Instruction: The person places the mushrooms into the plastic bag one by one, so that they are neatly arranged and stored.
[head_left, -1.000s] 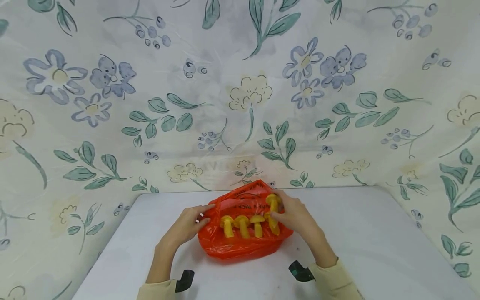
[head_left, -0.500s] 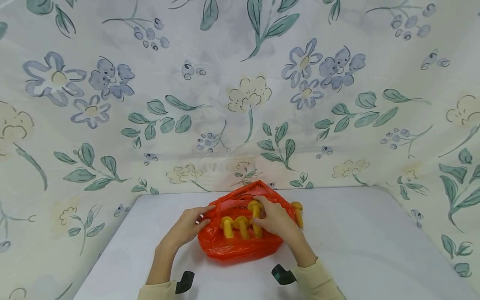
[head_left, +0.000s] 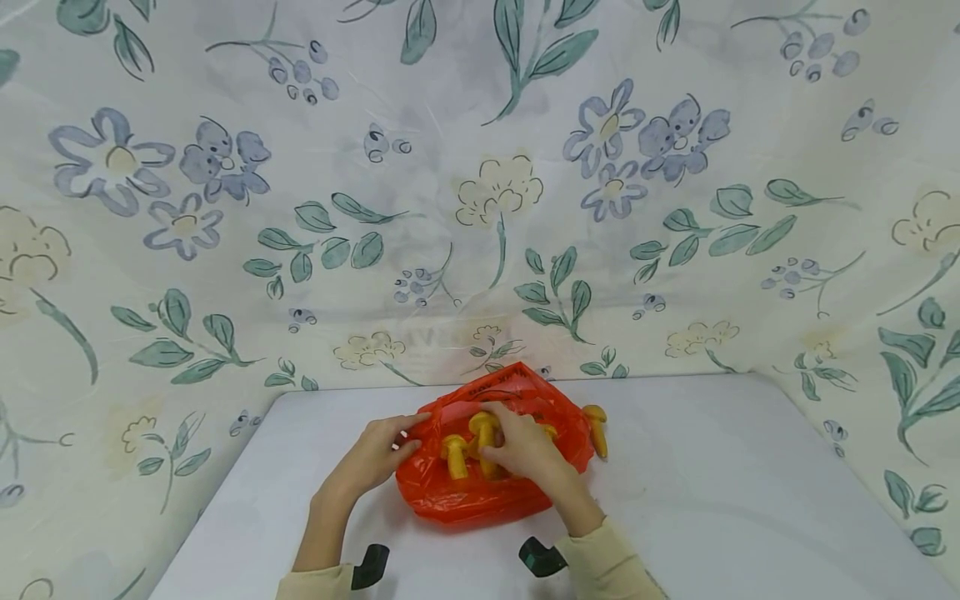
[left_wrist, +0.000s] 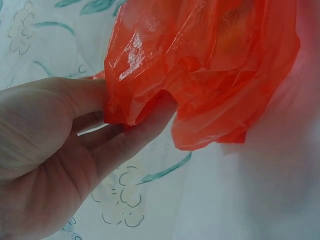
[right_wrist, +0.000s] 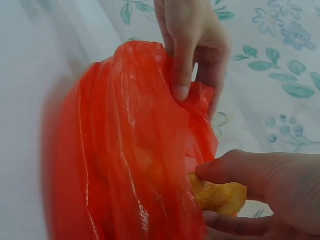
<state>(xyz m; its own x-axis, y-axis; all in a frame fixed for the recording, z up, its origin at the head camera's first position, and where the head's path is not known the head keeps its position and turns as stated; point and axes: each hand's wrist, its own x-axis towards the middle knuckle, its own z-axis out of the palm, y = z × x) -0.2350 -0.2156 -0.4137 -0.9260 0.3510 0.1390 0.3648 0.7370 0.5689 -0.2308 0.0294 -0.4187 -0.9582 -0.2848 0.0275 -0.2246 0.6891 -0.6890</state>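
A red plastic bag with dark lettering lies on the white table, its mouth raised at the back. My left hand holds the bag's left edge between thumb and fingers, and the left wrist view shows the crumpled film in those fingers. My right hand pinches a yellow mushroom at the bag's opening; its stem shows between the fingers in the right wrist view. To its left stands another yellow mushroom. A mushroom cap peeks out behind my right hand, which hides the rest.
One more yellow mushroom is at the bag's right side. Floral cloth rises behind the table and along both sides. Dark wrist devices sit at both cuffs.
My right hand has moved left along the row, from the rightmost mushroom in the bag to one farther left. The mushroom at the bag's right side has come into view. The left hand stays put.
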